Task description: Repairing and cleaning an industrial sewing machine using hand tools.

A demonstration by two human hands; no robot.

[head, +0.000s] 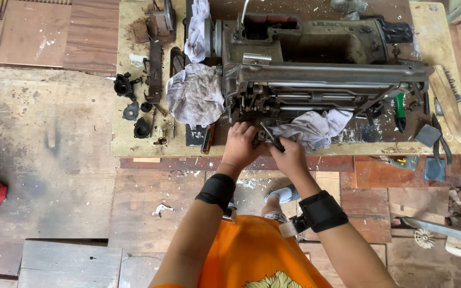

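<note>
A grimy grey sewing machine (316, 64) lies tipped back on a worn wooden table (134, 144), its underside mechanism (273, 98) facing me. My left hand (239, 146) rests against the machine's lower front edge, fingers on the metal parts. Just right of it, my right hand (289, 153) grips a dark-handled tool (270, 136) whose tip points up into the mechanism. A crumpled grey rag (313, 128) lies beside my right hand. Both wrists wear black bands.
A second grey rag (194, 96) lies left of the machine, with several black machine parts (132, 101) farther left. A green-handled screwdriver (399, 112) and a brush (434, 149) lie at the right. A small amber-handled tool (207, 140) sits near the table edge. Wooden floor boards lie below.
</note>
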